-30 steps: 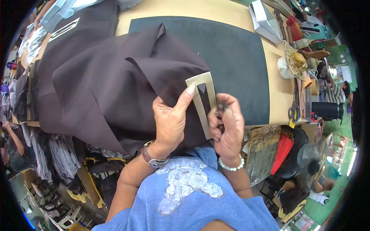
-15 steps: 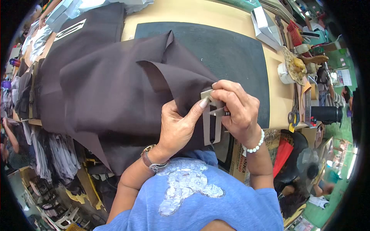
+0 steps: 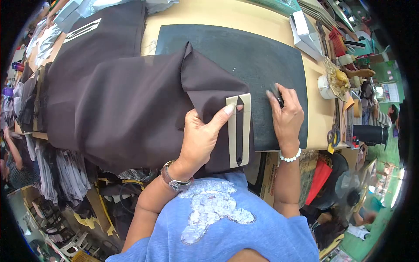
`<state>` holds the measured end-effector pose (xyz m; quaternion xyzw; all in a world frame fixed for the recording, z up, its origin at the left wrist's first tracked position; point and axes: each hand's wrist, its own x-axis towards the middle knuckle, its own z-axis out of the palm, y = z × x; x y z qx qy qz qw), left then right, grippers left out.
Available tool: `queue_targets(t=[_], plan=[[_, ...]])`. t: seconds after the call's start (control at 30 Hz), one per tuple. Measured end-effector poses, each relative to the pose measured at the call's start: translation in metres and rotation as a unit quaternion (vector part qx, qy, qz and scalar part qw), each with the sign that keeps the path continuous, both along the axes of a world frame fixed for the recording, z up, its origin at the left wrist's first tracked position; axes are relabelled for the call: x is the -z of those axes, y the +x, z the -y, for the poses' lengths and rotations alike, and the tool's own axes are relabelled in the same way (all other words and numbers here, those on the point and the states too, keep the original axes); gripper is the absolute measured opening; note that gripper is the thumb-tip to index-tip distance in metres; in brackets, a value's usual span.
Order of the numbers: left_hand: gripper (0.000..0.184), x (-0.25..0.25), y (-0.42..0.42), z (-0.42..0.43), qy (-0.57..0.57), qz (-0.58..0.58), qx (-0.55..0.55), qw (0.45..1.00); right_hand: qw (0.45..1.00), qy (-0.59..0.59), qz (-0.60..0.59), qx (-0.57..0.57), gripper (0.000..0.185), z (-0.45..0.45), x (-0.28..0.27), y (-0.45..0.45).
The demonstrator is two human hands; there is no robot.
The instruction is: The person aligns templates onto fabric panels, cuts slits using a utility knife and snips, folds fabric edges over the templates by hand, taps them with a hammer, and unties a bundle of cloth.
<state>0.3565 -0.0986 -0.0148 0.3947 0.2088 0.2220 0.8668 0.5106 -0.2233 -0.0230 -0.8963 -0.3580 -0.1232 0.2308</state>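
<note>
My left hand [image 3: 201, 135] pinches the dark brown fabric [image 3: 126, 100] near its right end. Its thumb lies on a cream rectangular patch [image 3: 245, 131] that frames a long slit cut in the cloth, with pointed ends. A fingertip shows through the slit near its top. To the right, apart from the cloth and over the black mat [image 3: 209, 41], my right hand [image 3: 289, 111] is closed on small thread snips [image 3: 280, 101]. The snips are mostly hidden by the fingers, and their tips are blurred.
Another dark piece with a cream patch [image 3: 82, 30] lies at the upper left. On the table's right side are a white box [image 3: 304, 32], a white tub [image 3: 325, 86], scissors [image 3: 334, 135] and a black cylinder [image 3: 370, 133]. Grey garments [image 3: 72, 174] hang at the left.
My right hand has moved away from the cloth to the right, carrying the snips. The cream patch now lies flatter and fully in view, while my left hand keeps its hold.
</note>
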Motion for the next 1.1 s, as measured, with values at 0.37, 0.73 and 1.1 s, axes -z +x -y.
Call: queue_targets(t=[0.37,0.73,1.1], plan=[[0.014,0.005,0.01,0.009,-0.018,0.031,-0.146,0.989,0.939,0.209,-0.242,-0.128,0.043,-0.019,-0.017,-0.087],[0.052,-0.008,-0.044,-0.032,0.523,-0.13,-0.35,0.766,0.972,0.174,-0.089,-0.129,0.042,0.004,0.019,-0.095],[0.017,-0.001,0.041,-0.085,0.753,0.057,0.363,0.546,0.978,0.152,0.014,-0.141,0.043,0.005,0.031,-0.092]])
